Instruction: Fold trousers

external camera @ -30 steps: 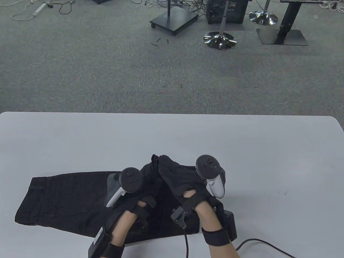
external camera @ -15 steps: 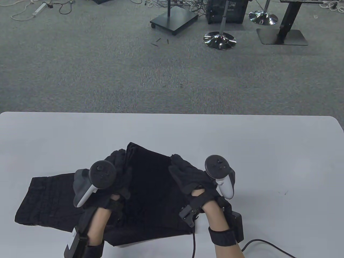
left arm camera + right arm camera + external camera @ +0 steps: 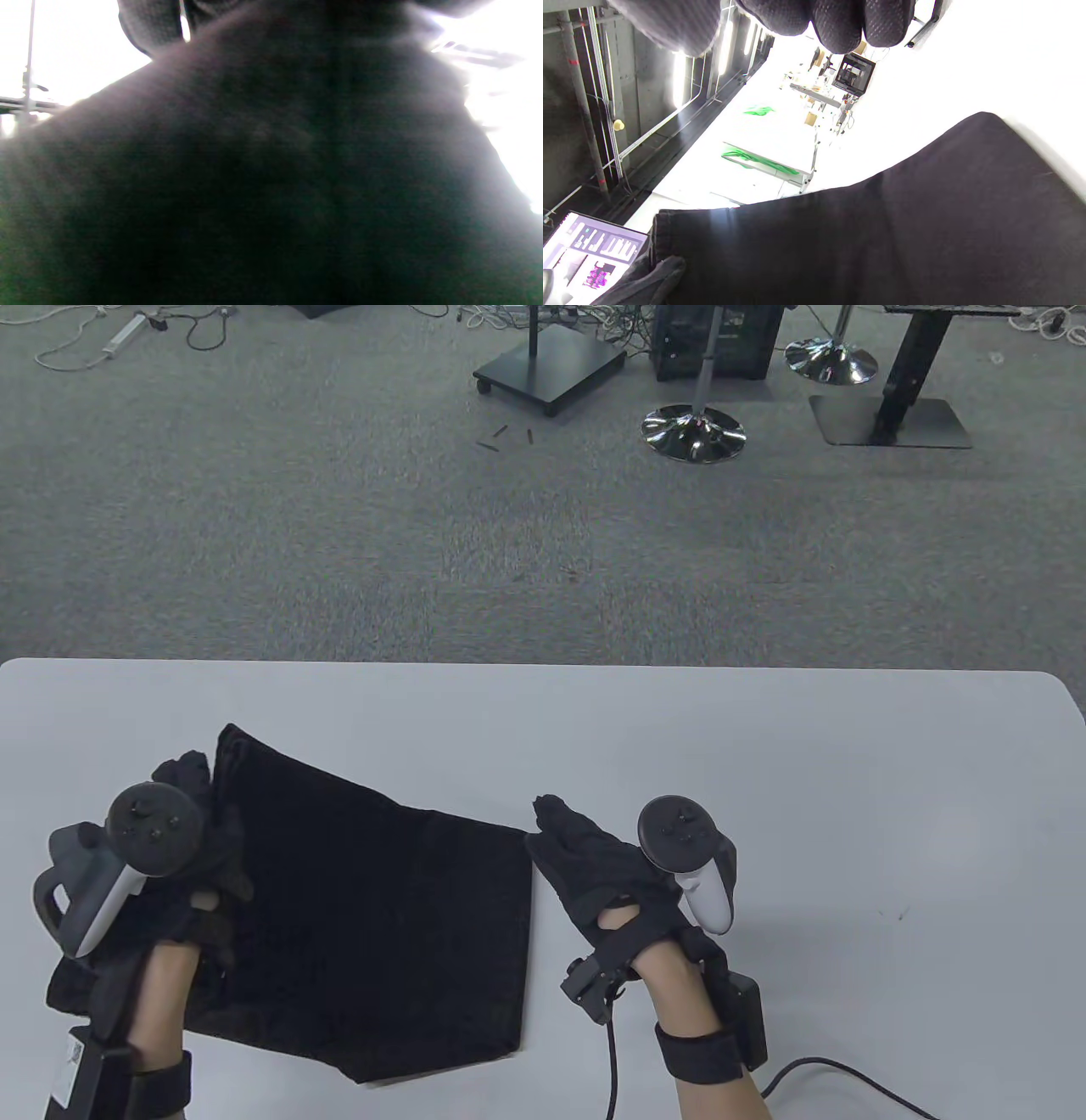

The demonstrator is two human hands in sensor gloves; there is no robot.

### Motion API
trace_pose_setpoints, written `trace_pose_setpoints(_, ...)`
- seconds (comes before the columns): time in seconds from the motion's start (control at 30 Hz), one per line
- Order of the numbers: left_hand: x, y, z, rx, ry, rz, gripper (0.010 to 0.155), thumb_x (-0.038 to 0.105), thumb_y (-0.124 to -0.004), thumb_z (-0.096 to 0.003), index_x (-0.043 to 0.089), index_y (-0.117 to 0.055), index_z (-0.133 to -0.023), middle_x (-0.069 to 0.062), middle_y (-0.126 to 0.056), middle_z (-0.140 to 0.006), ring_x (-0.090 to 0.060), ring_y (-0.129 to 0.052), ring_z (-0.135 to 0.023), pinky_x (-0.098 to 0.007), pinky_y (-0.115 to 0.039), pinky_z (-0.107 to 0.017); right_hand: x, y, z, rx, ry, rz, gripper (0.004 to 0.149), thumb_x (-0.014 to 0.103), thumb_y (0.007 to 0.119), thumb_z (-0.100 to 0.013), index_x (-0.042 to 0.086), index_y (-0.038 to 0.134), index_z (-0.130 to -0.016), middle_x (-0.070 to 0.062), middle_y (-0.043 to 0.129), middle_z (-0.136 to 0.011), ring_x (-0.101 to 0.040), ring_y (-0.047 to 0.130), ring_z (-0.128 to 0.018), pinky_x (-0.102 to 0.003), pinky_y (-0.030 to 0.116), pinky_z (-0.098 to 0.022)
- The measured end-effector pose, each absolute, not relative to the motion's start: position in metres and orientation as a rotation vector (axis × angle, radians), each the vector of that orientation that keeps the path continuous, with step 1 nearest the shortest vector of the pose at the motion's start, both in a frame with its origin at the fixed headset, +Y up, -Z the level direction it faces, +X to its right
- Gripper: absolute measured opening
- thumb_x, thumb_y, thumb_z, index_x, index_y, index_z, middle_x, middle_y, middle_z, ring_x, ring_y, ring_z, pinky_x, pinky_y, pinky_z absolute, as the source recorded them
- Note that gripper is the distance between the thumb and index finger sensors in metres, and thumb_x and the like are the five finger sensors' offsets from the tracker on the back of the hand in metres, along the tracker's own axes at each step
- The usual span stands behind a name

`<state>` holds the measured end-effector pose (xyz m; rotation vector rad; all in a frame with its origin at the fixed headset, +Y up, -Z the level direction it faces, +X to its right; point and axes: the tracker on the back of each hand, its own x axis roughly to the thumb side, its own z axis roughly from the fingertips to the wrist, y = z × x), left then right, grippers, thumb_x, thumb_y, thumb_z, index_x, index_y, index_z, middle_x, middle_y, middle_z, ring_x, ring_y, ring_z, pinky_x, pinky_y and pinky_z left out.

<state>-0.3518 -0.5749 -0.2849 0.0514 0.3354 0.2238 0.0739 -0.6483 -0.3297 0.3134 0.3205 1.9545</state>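
The black trousers (image 3: pixel 373 916) lie on the grey table (image 3: pixel 848 814) at the front left, folded over with a straight right edge. My left hand (image 3: pixel 199 793) grips the far-left corner of the top layer and holds it a little raised. In the left wrist view the dark cloth (image 3: pixel 271 169) fills the frame. My right hand (image 3: pixel 556 819) is just right of the fold's far corner, fingers stretched out and holding nothing. In the right wrist view its fingers (image 3: pixel 840 21) hang above the trousers (image 3: pixel 882 233).
The table's far edge runs across the middle of the table view, with carpet beyond. A stool base (image 3: pixel 693 432) and a wheeled stand (image 3: pixel 547 369) are on the floor. A cable (image 3: pixel 848 1073) trails from my right wrist along the front right.
My left hand has carried the trousers' top layer leftward across the lower part. My right hand has let go of the cloth and stays by the fold's right edge.
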Motion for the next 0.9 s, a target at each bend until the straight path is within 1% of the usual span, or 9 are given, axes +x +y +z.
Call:
trace_pose_setpoints(0.13,-0.392,-0.604,-0.291,-0.036,0.463,0.216,0.066,0.049,-0.070,-0.0578,0.027,-0.049,-0.116,-0.001,-0.057,-0.118,-0.035,-0.066,-0.113,-0.060,-0.061,-0.077,0.070,-0.650,-0.329,0.335,0.335,1.970,0.066,0.054,0.065,-0.053,0.019,0.047,-0.106,-0.013,0.052,-0.111,-0.045,0.053,-0.102,-0.068,0.039,-0.072)
trace_pose_setpoints(0.2,-0.410,-0.625,-0.295,-0.075,0.516,0.211,0.066,0.049,-0.070,-0.0574,0.027,-0.048,-0.116,-0.001,-0.056,-0.118,-0.034,-0.065,-0.113,-0.060,-0.061,-0.077,0.069,-0.651,-0.330,0.335,0.342,1.973,0.066,0.054,0.065,-0.053,0.019,0.047,-0.106,-0.013,0.052,-0.111,-0.045,0.053,-0.102,-0.068,0.039,-0.072)
trace_pose_setpoints(0.23,-0.413,-0.630,-0.296,-0.086,0.522,0.213,0.067,0.049,-0.070,-0.0575,0.027,-0.047,-0.116,0.000,-0.055,-0.118,-0.034,-0.065,-0.113,-0.060,-0.060,-0.078,0.068,-0.652,-0.330,0.335,0.342,1.973,0.066,0.054,0.065,-0.053,0.019,0.047,-0.106,-0.013,0.052,-0.111,-0.045,0.053,-0.102,-0.068,0.039,-0.072)
trace_pose_setpoints(0.3,-0.425,-0.654,-0.302,-0.128,0.558,0.227,0.067,0.051,-0.070,-0.0572,0.028,-0.047,-0.116,0.000,-0.055,-0.118,-0.033,-0.064,-0.114,-0.059,-0.060,-0.078,0.068,-0.654,-0.331,0.334,0.352,1.973,0.066,0.054,0.065,-0.053,0.019,0.047,-0.106,-0.013,0.052,-0.111,-0.045,0.053,-0.102,-0.068,0.039,-0.072)
trace_pose_setpoints(0.37,-0.429,-0.670,-0.305,-0.142,0.574,0.231,0.068,0.053,-0.070,-0.0568,0.028,-0.046,-0.116,0.001,-0.055,-0.118,-0.033,-0.064,-0.113,-0.059,-0.060,-0.078,0.067,-0.655,-0.332,0.333,0.355,1.975,0.066,0.054,0.065,-0.053,0.019,0.047,-0.106,-0.013,0.052,-0.111,-0.045,0.053,-0.102,-0.068,0.039,-0.072)
trace_pose_setpoints(0.47,-0.434,-0.688,-0.309,-0.140,0.603,0.243,0.068,0.054,-0.070,-0.0565,0.029,-0.046,-0.116,0.002,-0.055,-0.118,-0.032,-0.065,-0.113,-0.059,-0.060,-0.078,0.067,-0.656,-0.332,0.337,0.362,1.977,0.066,0.054,0.065,-0.053,0.019,0.047,-0.106,-0.013,0.052,-0.111,-0.045,0.054,-0.101,-0.068,0.039,-0.072)
trace_pose_setpoints(0.53,-0.438,-0.699,-0.311,-0.167,0.632,0.235,0.070,0.055,-0.071,-0.0560,0.029,-0.046,-0.116,0.002,-0.055,-0.118,-0.031,-0.064,-0.114,-0.058,-0.060,-0.078,0.067,-0.656,-0.332,0.335,0.362,1.980,0.066,0.054,0.065,-0.053,0.019,0.047,-0.106,-0.013,0.052,-0.111,-0.045,0.054,-0.101,-0.068,0.039,-0.072)
trace_pose_setpoints(0.73,-0.446,-0.709,-0.311,-0.219,0.672,0.216,0.070,0.055,-0.072,-0.0561,0.030,-0.045,-0.116,0.002,-0.054,-0.118,-0.031,-0.063,-0.114,-0.058,-0.059,-0.079,0.066,-0.656,-0.332,0.332,0.372,1.976,0.066,0.054,0.065,-0.053,0.019,0.047,-0.106,-0.013,0.052,-0.111,-0.045,0.054,-0.101,-0.068,0.039,-0.072)
trace_pose_setpoints(0.9,-0.434,-0.704,-0.315,-0.198,0.625,0.230,0.072,0.059,-0.070,-0.0555,0.030,-0.043,-0.116,0.003,-0.051,-0.119,-0.032,-0.060,-0.115,-0.059,-0.057,-0.079,0.064,-0.658,-0.332,0.334,0.380,1.979,0.066,0.054,0.065,-0.053,0.019,0.047,-0.106,-0.013,0.051,-0.111,-0.045,0.054,-0.101,-0.068,0.040,-0.072)
